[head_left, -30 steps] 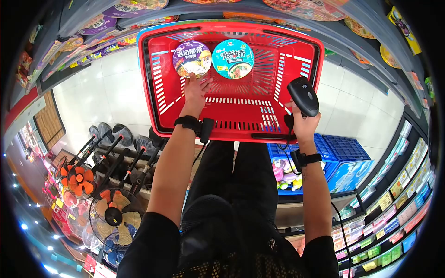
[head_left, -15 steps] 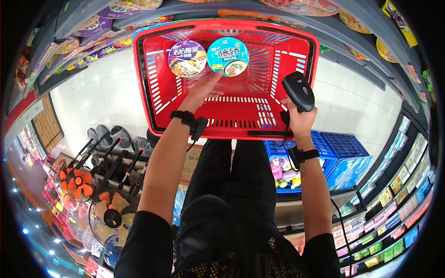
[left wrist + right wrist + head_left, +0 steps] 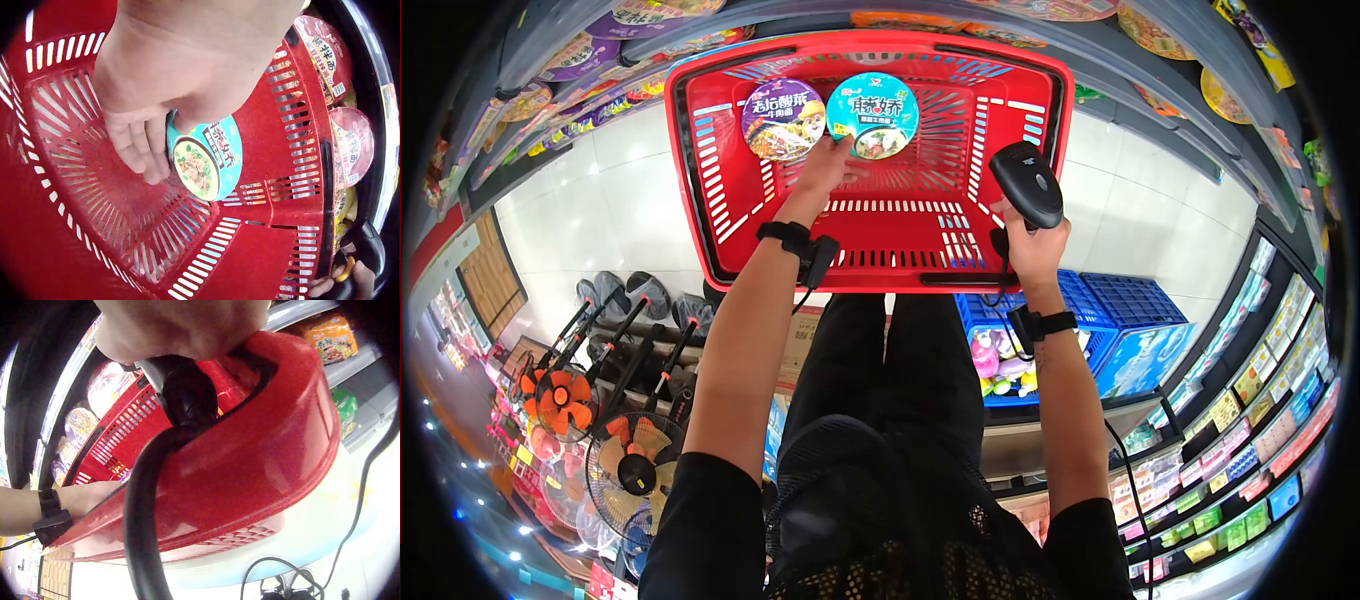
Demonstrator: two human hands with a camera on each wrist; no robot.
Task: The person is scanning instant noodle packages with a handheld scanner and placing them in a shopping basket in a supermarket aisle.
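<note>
Status from the aisle: left hand [image 3: 825, 165] is inside the red basket [image 3: 700, 215], at its far end, with fingers [image 3: 140, 147] curled round the near edge of the teal noodle bowl [image 3: 872, 115]. The wrist view shows them hooked against the bowl's side. The thumb is hidden under the hand, so I read this as a partial clamp on the bowl, not a confirmed full wrap. The bowl sits against the basket's far wall, lid facing the person, right beside the purple noodle bowl [image 3: 783, 118] toward the basket's left side; I can't tell whether they touch. Right hand [image 3: 1035, 245] is at the basket's right rim, closed tight round the handle of the scanner [image 3: 1027, 183]. The scanner head stands above that rim and the cable [image 3: 140, 519] drops outside the basket's near wall. Shelves [image 3: 550, 70] of packets run beyond the basket's far side. My read on doing the pick well:
- Get the thumb onto the opposite rim before lifting, because a fingers-only hook on a slick lid could let the bowl roll.
- Lift straight off the far wall so it doesn't drag the purple bowl.
- Turn the code face toward the basket's right rim, where the scanner is.
- Route the cable clear of the basket slots.

Barcode location isn't visible in any view.
</note>
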